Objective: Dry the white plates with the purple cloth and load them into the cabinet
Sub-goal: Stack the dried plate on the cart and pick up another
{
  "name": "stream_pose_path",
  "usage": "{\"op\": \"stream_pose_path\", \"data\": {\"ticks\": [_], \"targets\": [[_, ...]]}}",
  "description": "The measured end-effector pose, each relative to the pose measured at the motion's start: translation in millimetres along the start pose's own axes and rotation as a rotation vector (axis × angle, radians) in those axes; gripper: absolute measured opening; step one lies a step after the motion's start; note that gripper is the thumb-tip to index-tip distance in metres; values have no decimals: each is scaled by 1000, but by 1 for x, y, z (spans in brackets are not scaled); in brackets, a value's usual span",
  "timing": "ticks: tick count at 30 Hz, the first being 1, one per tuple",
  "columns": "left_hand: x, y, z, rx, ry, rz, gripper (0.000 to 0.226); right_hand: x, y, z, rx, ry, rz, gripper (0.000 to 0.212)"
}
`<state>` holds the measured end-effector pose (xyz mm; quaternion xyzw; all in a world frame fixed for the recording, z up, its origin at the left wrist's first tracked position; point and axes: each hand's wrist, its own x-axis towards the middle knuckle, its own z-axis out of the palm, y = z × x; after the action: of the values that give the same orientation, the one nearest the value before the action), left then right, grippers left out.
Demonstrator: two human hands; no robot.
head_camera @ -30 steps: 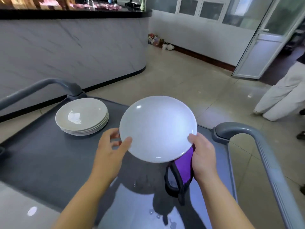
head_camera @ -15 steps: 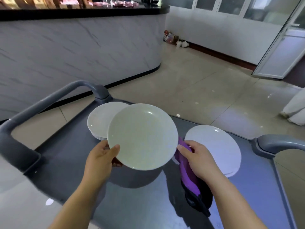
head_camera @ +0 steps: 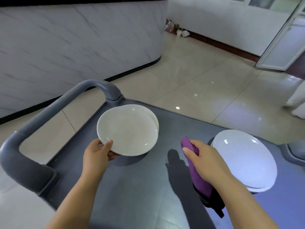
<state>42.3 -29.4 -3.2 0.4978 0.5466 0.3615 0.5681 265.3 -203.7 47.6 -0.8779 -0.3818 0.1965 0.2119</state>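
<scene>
Left hand, plate; right hand, cloth

A grey cart filled the near scene, with its curved handle rising at the left. Beyond it lay a beige tiled floor. A marble-patterned counter stood far left. A few small items sat against the far wall, and a glass door stood open at far right.
</scene>
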Motion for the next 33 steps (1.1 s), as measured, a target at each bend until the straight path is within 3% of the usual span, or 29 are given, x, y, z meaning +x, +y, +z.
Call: {"op": "stream_pose_path", "data": {"ticks": [6, 13, 22, 28, 33], "targets": [[28, -3, -3, -12, -24, -65, 16, 0, -8, 9, 33, 3, 44, 29], [41, -5, -1, 375, 61, 46, 28, 0, -8, 14, 25, 0, 76, 28], [39, -7, -1, 813, 49, 107, 45, -4, -1, 17, 45, -20, 81, 32], [9, -20, -2, 890, -118, 122, 36, -15, 19, 8, 95, -85, 65, 42], [-27, -30, 18, 1035, -330, 98, 25, -36, 46, -11, 152, -131, -15, 38]]}}
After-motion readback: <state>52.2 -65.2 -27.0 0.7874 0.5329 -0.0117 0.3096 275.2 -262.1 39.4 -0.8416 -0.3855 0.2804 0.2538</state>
